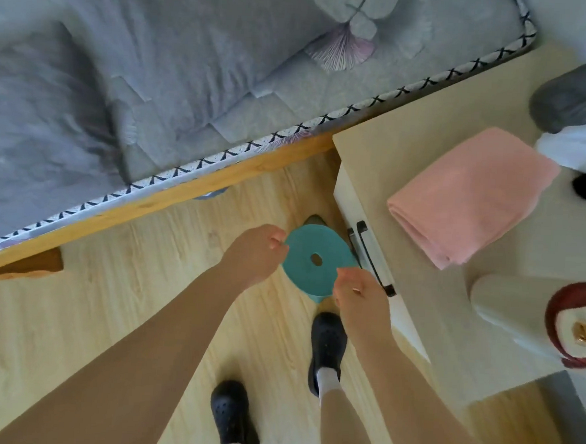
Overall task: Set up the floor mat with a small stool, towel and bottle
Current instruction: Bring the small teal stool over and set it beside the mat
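Observation:
A small teal stool with a round seat and a centre hole is on the wooden floor beside the nightstand. My left hand grips the seat's left rim and my right hand grips its near right rim. A folded pink towel lies on the nightstand top. A white bottle with a dark red end lies on its side at the nightstand's near right. No floor mat shows in the head view.
The beige nightstand with black drawer handles stands right of the stool. A bed with a grey quilt and wooden frame fills the far left. My feet in dark clogs stand on the wooden floor.

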